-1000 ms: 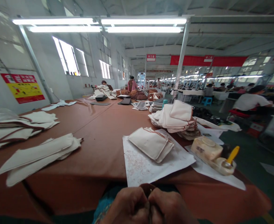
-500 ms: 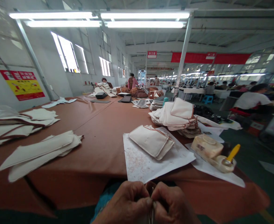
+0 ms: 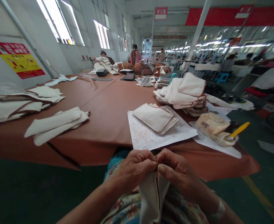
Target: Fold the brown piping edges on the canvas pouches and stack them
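Observation:
A cream fabric piece (image 3: 148, 199) with a dark brown line down its middle hangs over my lap, in front of the table edge. At its top end, my left hand (image 3: 137, 168) pinches it from one side. My right hand (image 3: 177, 171) pinches the same end from the other side, thumb and fingers bent in. The two sets of fingertips almost touch, and they cover the spot where they grip. Just beyond my hands lies a white sheet (image 3: 141, 137) with brown scraps on it. Several cream pieces with brown edging (image 3: 154, 116) rest on that sheet.
A taller stack of cream pieces (image 3: 181, 90) stands behind at right. Near the right edge are a cut-open plastic jug (image 3: 211, 124) and a yellow-handled brush (image 3: 239, 130). More cream pieces (image 3: 59, 123) lie at left on the brown-covered table (image 3: 101, 109). People work farther back.
The view has tipped downward, so the hands sit higher in it and the forearms and hanging fabric show. Both hands keep pinching the piece at its top.

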Motion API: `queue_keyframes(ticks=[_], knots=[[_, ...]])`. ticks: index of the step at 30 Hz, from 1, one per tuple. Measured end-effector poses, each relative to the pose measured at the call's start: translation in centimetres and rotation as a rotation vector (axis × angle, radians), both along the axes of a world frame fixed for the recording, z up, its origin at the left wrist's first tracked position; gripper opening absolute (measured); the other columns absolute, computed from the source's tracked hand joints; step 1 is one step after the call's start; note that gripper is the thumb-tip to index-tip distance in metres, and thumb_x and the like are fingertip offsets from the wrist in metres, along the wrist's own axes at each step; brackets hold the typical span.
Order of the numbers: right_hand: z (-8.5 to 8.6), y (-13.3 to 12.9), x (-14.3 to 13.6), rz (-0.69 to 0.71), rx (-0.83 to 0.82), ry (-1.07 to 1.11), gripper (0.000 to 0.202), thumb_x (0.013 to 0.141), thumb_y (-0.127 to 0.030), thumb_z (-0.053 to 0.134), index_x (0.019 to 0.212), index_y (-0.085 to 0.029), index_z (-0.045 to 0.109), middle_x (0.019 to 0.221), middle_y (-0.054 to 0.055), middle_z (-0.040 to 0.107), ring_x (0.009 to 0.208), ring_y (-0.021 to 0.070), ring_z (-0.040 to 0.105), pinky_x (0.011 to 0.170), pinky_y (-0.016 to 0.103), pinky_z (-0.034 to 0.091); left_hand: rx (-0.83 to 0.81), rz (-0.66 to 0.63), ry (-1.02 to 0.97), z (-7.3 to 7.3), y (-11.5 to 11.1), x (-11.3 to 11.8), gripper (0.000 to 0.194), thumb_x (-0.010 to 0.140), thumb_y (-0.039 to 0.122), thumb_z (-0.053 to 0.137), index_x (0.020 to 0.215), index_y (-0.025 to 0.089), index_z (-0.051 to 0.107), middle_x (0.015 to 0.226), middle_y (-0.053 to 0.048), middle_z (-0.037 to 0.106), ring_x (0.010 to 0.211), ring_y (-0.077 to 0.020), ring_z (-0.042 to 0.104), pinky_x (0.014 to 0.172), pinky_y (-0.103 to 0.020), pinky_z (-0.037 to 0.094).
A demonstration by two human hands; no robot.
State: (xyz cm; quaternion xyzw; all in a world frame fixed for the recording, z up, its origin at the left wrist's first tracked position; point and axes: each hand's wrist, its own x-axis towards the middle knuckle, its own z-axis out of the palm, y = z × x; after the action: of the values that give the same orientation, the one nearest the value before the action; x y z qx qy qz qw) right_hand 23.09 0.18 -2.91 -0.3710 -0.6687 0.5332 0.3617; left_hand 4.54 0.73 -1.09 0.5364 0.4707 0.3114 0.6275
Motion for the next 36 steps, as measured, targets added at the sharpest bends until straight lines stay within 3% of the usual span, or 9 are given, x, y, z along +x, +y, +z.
queue_keyframes(ticks=[6, 12, 16, 22, 30, 36], knots=[[0.3, 0.8, 0.3, 0.041, 0.329, -0.232, 0.022, 0.100, -0.028, 0.046, 0.084, -0.018, 0.058, 0.082, 0.002, 0.061, 0.079, 0.0163, 0.053, 0.071, 0.026, 0.043, -0.072, -0.019, -0.140, -0.1, 0.7, -0.2, 0.013, 0.074, 0.022, 0.061, 0.066, 0.013, 0.062, 0.057, 0.003, 0.054, 0.048, -0.0069, 0.037, 0.047, -0.020, 0.023], [-1.7, 1.7, 0.2, -0.057, 0.613, -0.344, 0.016, 0.101, -0.019, 0.040, 0.101, -0.020, 0.056, 0.084, 0.002, 0.065, 0.075, 0.0162, 0.059, 0.075, 0.030, 0.042, -0.190, -0.010, -0.324, -1.0, 1.9, -0.5, 0.008, 0.070, 0.020, 0.064, 0.067, 0.012, 0.063, 0.058, 0.000, 0.059, 0.047, -0.0068, 0.041, 0.046, -0.018, 0.028], [-2.4, 2.1, 0.5, -0.141, 0.606, -0.226, 0.018, 0.098, -0.015, 0.044, 0.113, -0.020, 0.052, 0.095, 0.007, 0.065, 0.082, 0.0183, 0.063, 0.074, 0.030, 0.050, -0.214, -0.029, -0.302, -1.3, 2.6, -0.8, 0.011, 0.070, 0.022, 0.067, 0.068, 0.011, 0.064, 0.061, -0.001, 0.061, 0.050, -0.0074, 0.044, 0.048, -0.018, 0.029], [-2.2, 2.5, 0.2, -0.068, 0.902, -0.354, 0.023, 0.092, -0.009, 0.051, 0.113, -0.017, 0.054, 0.094, 0.009, 0.065, 0.089, 0.0228, 0.063, 0.081, 0.038, 0.054, -0.235, -0.053, -0.201, -1.7, 3.4, -1.4, 0.022, 0.070, 0.031, 0.070, 0.071, 0.010, 0.065, 0.060, 0.000, 0.057, 0.050, -0.0071, 0.041, 0.049, -0.019, 0.028], [-1.8, 3.2, -0.2, 0.042, 0.814, -0.495, 0.019, 0.094, -0.005, 0.041, 0.104, -0.013, 0.056, 0.090, 0.011, 0.064, 0.085, 0.0225, 0.062, 0.075, 0.036, 0.054, -0.157, -0.119, -0.035, -2.6, 4.5, -1.9, 0.031, 0.075, 0.039, 0.070, 0.080, 0.009, 0.067, 0.066, -0.003, 0.057, 0.057, -0.0103, 0.042, 0.053, -0.022, 0.028], [-2.3, 3.9, -0.2, 0.036, 0.978, -0.672, 0.020, 0.095, -0.005, 0.041, 0.105, -0.009, 0.058, 0.089, 0.014, 0.064, 0.084, 0.0265, 0.062, 0.073, 0.039, 0.053, -0.074, -0.139, 0.103, -2.4, 5.4, -1.3, 0.022, 0.081, 0.033, 0.063, 0.078, 0.011, 0.067, 0.069, -0.001, 0.057, 0.061, -0.0108, 0.042, 0.054, -0.022, 0.029]])
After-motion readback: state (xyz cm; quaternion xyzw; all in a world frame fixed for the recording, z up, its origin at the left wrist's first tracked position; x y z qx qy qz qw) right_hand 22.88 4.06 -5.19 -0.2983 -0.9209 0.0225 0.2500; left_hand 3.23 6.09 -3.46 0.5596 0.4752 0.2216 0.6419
